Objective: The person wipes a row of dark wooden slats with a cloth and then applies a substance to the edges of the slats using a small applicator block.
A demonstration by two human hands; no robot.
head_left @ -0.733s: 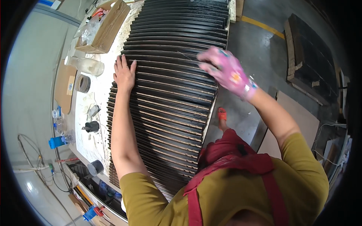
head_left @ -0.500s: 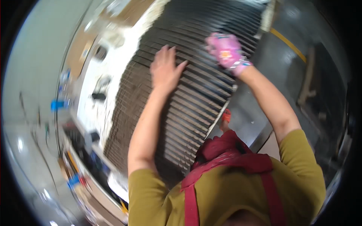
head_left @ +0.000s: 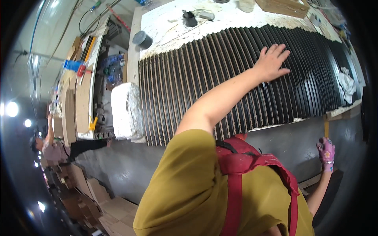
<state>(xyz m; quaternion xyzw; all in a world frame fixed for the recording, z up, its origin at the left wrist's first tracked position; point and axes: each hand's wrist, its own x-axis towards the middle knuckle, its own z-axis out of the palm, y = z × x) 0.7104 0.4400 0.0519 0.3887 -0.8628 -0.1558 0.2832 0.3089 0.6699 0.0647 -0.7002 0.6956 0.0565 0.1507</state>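
Observation:
Long narrow black strips [head_left: 220, 78] lie side by side in a wide row across the table, some with brown edges. My bare left hand [head_left: 273, 63] rests flat on them right of the middle, fingers spread, holding nothing. My right hand [head_left: 326, 152], in a pink flowered glove, is off the table at the lower right, low beside my body. Its fingers are curled in; whether they hold anything is hidden. A crumpled white cloth [head_left: 346, 87] lies on the strips at the right end.
A dark cup [head_left: 142, 39], a black container [head_left: 189, 18] and a wooden box [head_left: 284, 7] stand on the stained white tabletop [head_left: 165, 21]. A white wrapped bundle [head_left: 126, 112] is left of the strips. Further left are a cluttered shelf [head_left: 91, 82], a co-worker [head_left: 55, 147] and cardboard [head_left: 118, 208].
The view has turned, so the strips now run across it. My right hand has left the strips and dropped away to the right. My left hand stays on the strips.

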